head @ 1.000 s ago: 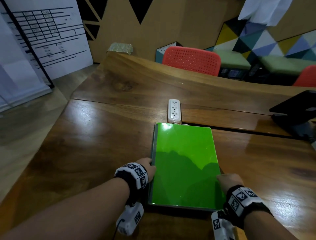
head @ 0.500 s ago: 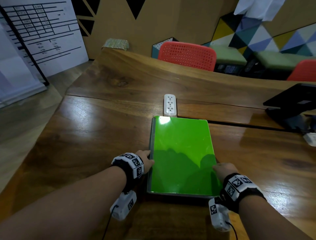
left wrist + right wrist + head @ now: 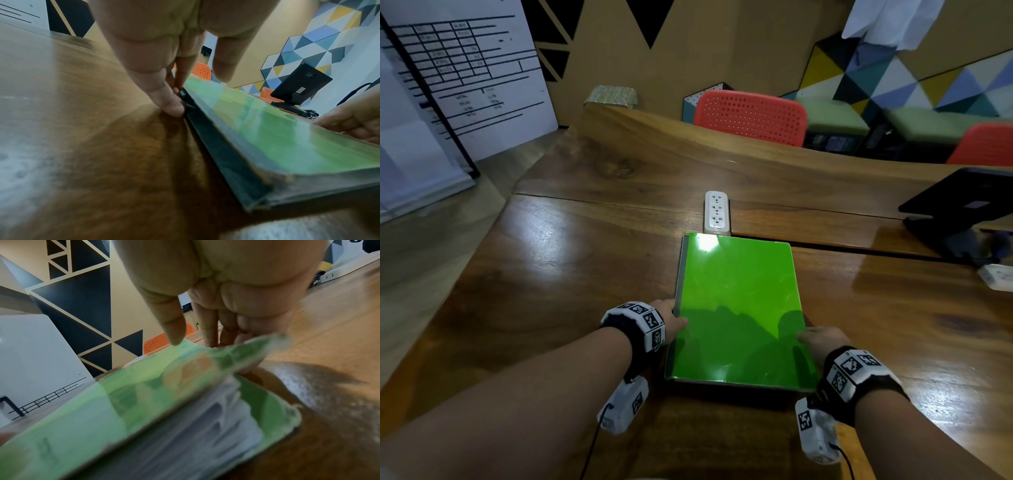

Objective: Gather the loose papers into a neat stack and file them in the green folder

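Observation:
The green folder (image 3: 736, 301) lies closed and lengthwise on the wooden table (image 3: 551, 274). My left hand (image 3: 671, 318) is at its left edge; in the left wrist view straight fingers (image 3: 170, 107) press against the dark spine (image 3: 216, 154) while the thumb hovers over the cover. My right hand (image 3: 815, 339) is at the right edge. The right wrist view shows its thumb (image 3: 174, 335) on the cover (image 3: 102, 402) and its fingers tucked behind that edge, pinching it slightly up. White papers (image 3: 205, 418) show stacked inside the folder.
A white power strip (image 3: 716, 210) touches the folder's far end. A black stand with a screen (image 3: 962, 205) and a small white adapter (image 3: 996, 275) sit at the right. Red chairs (image 3: 750, 116) stand behind the table. A printed board (image 3: 465, 68) leans at the left.
Both hands stay at the folder's side edges and the folder stays by the power strip. Only the head view has shifted a little.

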`<state>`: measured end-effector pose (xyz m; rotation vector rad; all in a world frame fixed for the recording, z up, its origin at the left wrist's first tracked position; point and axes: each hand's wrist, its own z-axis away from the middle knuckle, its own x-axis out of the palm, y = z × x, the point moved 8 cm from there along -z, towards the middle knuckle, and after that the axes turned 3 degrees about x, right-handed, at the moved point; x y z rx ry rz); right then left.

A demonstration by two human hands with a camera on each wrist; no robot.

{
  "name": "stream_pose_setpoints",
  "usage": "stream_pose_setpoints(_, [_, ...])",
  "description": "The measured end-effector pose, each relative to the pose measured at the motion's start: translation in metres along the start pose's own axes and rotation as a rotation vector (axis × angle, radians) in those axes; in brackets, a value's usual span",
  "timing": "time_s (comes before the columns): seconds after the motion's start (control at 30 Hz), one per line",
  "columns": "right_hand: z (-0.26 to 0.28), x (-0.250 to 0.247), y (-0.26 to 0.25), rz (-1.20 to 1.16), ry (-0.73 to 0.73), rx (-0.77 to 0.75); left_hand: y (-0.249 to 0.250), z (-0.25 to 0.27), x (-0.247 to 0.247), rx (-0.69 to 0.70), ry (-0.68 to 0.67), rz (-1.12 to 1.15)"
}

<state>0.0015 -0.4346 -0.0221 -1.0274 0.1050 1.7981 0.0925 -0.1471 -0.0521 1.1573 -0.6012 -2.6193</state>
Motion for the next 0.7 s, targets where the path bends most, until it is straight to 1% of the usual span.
stream_pose_setpoints(0.17, [0.005,-0.001,0.003,-0.06,0.01,-0.005,-0.001,-0.004,0.004,0.005,0.012,-0.026])
stream_pose_setpoints(0.33, [0.005,-0.005,0.001,-0.047,0.035,-0.021,0.0,-0.005,0.007,0.018,0.01,-0.062])
stream_pose_setpoints(0.4, [0.009,-0.007,-0.003,-0.014,0.067,-0.051,0.0,0.001,0.004,0.026,0.017,-0.087])
stream_pose_setpoints(0.5, [0.023,-0.012,-0.017,0.049,0.11,-0.145,-0.005,0.014,-0.005,0.011,0.049,-0.169])
stream_pose_setpoints(0.53, [0.029,-0.013,-0.022,0.086,0.12,-0.181,0.001,0.024,-0.014,0.039,0.078,-0.168])
stream_pose_setpoints(0.6, [0.04,-0.02,-0.032,0.119,0.143,-0.257,0.011,0.05,-0.036,0.145,0.17,-0.108])
stream_pose_setpoints(0.63, [0.049,-0.026,-0.038,0.091,0.138,-0.307,0.011,0.069,-0.044,0.213,0.211,-0.056])
stream_pose_setpoints(0.7, [0.077,-0.048,-0.051,-0.077,0.127,-0.434,0.0,0.121,-0.053,0.323,0.273,0.008])
